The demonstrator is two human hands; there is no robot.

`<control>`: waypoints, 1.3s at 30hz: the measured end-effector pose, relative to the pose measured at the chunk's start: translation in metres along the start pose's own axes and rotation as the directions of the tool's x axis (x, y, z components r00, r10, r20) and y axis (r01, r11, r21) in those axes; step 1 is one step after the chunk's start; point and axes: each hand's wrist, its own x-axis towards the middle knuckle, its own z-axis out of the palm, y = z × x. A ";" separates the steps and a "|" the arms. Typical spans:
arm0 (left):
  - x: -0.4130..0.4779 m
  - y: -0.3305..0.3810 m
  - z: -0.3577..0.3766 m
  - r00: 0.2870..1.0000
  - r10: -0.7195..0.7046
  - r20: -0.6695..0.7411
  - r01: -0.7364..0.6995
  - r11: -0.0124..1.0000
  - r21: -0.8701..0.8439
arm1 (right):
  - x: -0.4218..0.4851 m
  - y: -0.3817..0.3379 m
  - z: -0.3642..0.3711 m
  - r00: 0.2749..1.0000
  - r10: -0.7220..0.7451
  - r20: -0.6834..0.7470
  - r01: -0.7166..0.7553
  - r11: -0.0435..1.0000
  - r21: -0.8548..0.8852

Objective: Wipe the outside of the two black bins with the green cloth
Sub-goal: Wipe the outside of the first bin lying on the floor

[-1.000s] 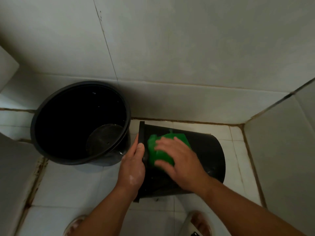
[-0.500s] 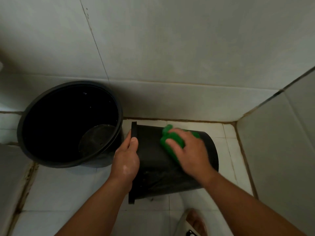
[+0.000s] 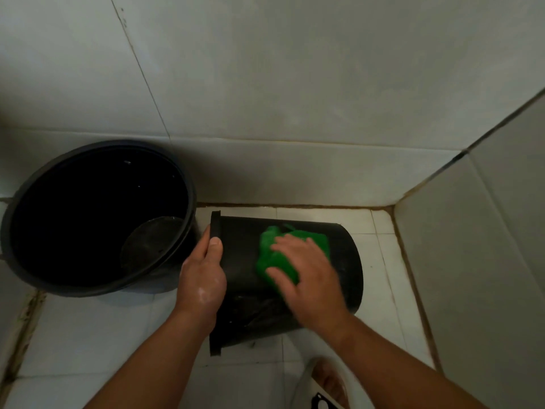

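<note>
Black plastic formed the 2 bins. The larger bin (image 3: 73, 219) stood upright at left, and whether it had been wiped was unclear. The smaller bin (image 3: 241, 278) lay sideways on the tiles, apparently mid-wipe. The left hand (image 3: 202, 278) clasped its rim while the right hand (image 3: 309, 278) pressed the green cloth (image 3: 271, 255) flat-fingered against its wall.

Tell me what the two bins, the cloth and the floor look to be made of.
Lying bin: likely plastic, matte black, with a thin moulded rim and a dull sheen.
Upright bin: same look, with a smooth rounded rim.
Cloth: soft green fabric, perhaps microfibre; it bunches and folds.
Floor: glazed white tile, slightly glossy, with stained grout lines.
</note>
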 end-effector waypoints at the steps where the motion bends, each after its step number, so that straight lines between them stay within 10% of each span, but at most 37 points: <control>1: 0.001 0.000 0.001 1.000 -0.003 0.005 0.003 1.000 -0.002 | -0.001 0.015 -0.010 0.992 0.111 -0.056 -0.110 0.994 0.015; 8: -0.005 0.000 0.004 1.000 -0.019 0.005 0.019 1.000 0.012 | -0.007 0.028 -0.015 0.816 0.451 -0.361 -0.452 0.888 0.088; 15: 0.003 0.003 0.005 0.999 -0.024 -0.038 0.024 1.000 0.004 | -0.019 -0.022 0.026 0.995 -0.039 -0.094 0.048 0.994 0.095; 24: 0.001 0.008 0.004 0.997 0.071 0.016 -0.072 0.988 0.137 | 0.010 0.049 -0.034 0.861 0.436 -0.263 -0.426 0.900 0.095; 34: -0.030 -0.015 -0.005 0.991 0.129 0.018 -0.131 0.982 0.135 | 0.062 0.033 -0.031 0.842 0.499 -0.205 -0.516 0.856 -0.032; 39: -0.015 -0.005 -0.008 0.994 0.106 0.018 -0.107 0.991 0.083 | 0.069 0.001 -0.021 0.963 0.258 0.072 -0.256 0.966 -0.036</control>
